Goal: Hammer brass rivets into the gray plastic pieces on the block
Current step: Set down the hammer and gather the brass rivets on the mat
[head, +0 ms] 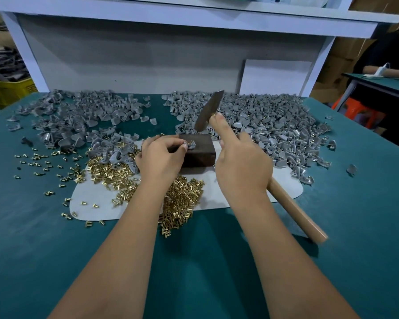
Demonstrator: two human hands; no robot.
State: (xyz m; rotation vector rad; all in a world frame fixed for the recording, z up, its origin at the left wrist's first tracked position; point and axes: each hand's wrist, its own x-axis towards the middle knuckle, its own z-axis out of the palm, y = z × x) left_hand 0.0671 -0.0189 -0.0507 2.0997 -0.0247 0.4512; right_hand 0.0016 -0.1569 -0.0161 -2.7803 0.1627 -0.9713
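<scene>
At frame centre, the left hand pinched a gray plastic piece with its brass rivet on the dark rectangular block; the right hand gripped a wooden-handled hammer, metal head raised

Small assembly workshop, piecework bench. Green-covered worktable heaped with gray plastic pieces and loose brass rivets; white shelf frame above. Yellow crate of parts at left, stacked cartons behind, another person seated at neighbouring green table
</scene>
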